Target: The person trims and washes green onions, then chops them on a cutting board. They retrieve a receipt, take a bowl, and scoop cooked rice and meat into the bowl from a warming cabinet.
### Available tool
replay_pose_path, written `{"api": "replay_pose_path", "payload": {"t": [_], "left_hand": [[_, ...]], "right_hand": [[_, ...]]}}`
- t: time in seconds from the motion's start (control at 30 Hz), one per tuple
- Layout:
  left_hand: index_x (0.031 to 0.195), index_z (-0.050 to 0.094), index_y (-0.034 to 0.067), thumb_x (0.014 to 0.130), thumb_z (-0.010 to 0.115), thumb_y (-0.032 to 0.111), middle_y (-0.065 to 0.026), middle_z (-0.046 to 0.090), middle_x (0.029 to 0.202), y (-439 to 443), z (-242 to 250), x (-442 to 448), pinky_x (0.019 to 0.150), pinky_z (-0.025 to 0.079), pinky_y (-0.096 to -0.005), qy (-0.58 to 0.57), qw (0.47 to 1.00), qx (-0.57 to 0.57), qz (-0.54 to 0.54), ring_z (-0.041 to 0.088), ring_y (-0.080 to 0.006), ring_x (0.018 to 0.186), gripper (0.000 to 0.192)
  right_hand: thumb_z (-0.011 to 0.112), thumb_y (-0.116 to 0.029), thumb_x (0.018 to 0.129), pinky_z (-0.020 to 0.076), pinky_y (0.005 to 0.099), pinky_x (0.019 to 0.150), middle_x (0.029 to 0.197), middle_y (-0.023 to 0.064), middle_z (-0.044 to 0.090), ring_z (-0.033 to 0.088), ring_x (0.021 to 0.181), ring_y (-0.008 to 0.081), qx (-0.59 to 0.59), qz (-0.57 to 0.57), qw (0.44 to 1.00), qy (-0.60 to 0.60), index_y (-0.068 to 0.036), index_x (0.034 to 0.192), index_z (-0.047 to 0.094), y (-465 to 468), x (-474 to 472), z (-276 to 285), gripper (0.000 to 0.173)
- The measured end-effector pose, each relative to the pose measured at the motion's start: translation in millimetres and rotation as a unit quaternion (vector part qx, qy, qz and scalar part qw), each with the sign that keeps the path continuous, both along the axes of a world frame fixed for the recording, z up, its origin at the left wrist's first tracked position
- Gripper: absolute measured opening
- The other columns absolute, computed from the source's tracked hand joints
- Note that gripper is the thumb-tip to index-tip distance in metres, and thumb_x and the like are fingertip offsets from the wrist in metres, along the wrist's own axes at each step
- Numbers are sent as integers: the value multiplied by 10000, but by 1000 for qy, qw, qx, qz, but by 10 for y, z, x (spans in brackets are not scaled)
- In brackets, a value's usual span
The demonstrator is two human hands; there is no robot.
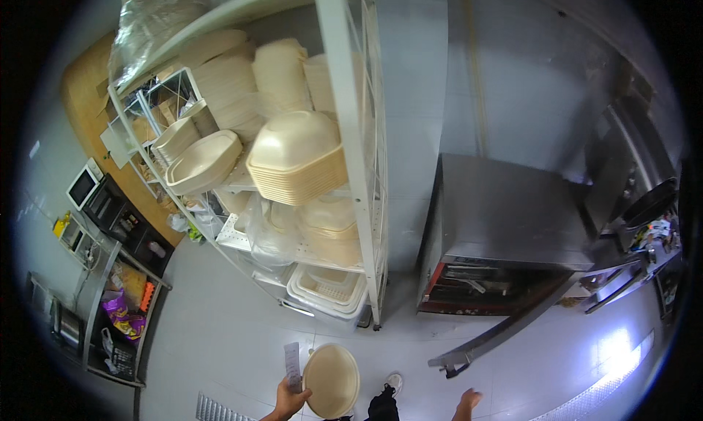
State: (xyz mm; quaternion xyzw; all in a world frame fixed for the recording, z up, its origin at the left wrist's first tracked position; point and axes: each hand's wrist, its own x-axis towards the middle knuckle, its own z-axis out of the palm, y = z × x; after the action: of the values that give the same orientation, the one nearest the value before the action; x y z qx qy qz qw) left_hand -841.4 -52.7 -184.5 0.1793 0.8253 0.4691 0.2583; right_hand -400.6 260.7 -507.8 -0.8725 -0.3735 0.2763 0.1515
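At the bottom of the head view, my left hand (292, 399) grips the rim of an empty round beige bowl (331, 381), with the thumb over its edge. The same hand holds a narrow paper slip (293, 363) that bears writing, upright beside the bowl. My right hand (469, 398) hangs off to the right, away from the bowl; it looks loosely curled, and its fingers are too small to read. In front of me stands a white metal shelf rack (346, 119). It holds stacked beige trays (296, 157) and an oval beige tray (204, 162).
White plastic baskets (328, 289) sit low on the rack. To the right, a stainless steel cabinet (511, 212) has its door (494, 322) swung out over the floor. A metal table (101, 300) with bags beneath stands at the left. My shoe (394, 382) is below.
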Motion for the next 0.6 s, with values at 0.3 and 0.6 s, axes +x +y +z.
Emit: {"api": "replay_pose_path", "payload": {"t": [0.3, 0.6], "left_hand": [[969, 588, -20, 736, 679, 12, -61, 636, 814, -21, 188, 148, 589, 490, -291, -131, 985, 115, -15, 600, -149, 677, 252], [1012, 582, -16, 754, 660, 20, -57, 636, 819, -344, -36, 440, 577, 491, -290, -204, 970, 103, -85, 603, -161, 665, 271]], "right_hand": [[438, -567, 949, 469, 487, 958, 1380, 199, 452, 566, 1130, 373, -334, 157, 636, 677, -66, 1446, 246, -1621, -1568, 2542, 732], [557, -266, 952, 557, 363, 781, 1137, 87, 618, 648, 946, 214, -243, 241, 740, 578, -77, 1308, 477, -2314, -1746, 2953, 411]]}}
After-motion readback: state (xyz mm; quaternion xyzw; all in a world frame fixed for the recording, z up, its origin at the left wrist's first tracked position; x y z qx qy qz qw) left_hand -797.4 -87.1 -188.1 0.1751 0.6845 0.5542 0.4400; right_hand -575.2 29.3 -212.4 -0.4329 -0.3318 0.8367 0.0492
